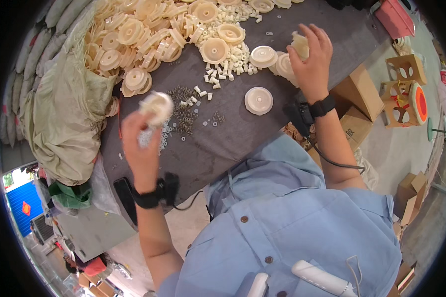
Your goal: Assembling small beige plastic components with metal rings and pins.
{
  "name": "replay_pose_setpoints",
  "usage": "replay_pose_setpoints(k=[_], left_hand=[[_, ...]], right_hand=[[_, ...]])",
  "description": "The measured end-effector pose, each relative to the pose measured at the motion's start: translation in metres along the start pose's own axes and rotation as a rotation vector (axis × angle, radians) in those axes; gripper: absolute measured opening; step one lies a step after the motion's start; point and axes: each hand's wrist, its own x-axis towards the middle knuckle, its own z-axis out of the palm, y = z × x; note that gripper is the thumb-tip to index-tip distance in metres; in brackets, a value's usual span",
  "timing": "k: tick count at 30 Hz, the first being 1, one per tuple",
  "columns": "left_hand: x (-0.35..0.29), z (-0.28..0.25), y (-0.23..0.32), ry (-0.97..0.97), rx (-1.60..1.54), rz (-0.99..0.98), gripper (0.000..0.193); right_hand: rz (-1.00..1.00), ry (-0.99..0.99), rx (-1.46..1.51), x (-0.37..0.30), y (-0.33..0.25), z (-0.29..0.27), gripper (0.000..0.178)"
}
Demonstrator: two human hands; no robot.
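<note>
My left hand is closed on a round cream plastic part, held above the table's left side near the springs and washers. At the right, my right hand has its fingers curled round another cream plastic part; its underside is hidden. Below that hand lie round cream discs, partly covered by it. One disc with a raised centre lies by itself in the middle of the table, and another disc sits farther back.
A large heap of cream wheel-shaped parts covers the far left. Small white bushings, dark springs and washers lie before it. A black phone-like object rests at the near left edge. Cardboard boxes stand beside the table.
</note>
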Motion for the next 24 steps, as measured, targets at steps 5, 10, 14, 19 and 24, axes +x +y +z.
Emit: replay_pose_setpoints(k=[5, 10, 14, 19, 24], left_hand=[[-0.052, 0.021, 0.026, -0.395, -0.194, -0.024, 0.031], [-0.052, 0.023, 0.021, -0.43, -0.003, 0.101, 0.033], [-0.04, 0.016, 0.018, -0.368, -0.101, 0.0, 0.029], [-0.04, 0.02, 0.006, -0.244, 0.049, -0.16, 0.019], [-0.038, 0.039, -0.001, -0.214, 0.19, -0.077, 0.019]], right_hand=[[-0.191, -0.332, 0.349, -0.014, -0.041, 0.018, 0.009], [-0.132, -0.739, 0.094, -0.023, -0.071, 0.039, 0.009], [-0.123, -0.823, 0.044, -0.025, -0.073, 0.056, 0.009], [0.096, -0.735, 0.562, -0.026, -0.079, 0.029, 0.011], [0.932, -1.041, 1.332, -0.045, -0.104, -0.002, 0.015]])
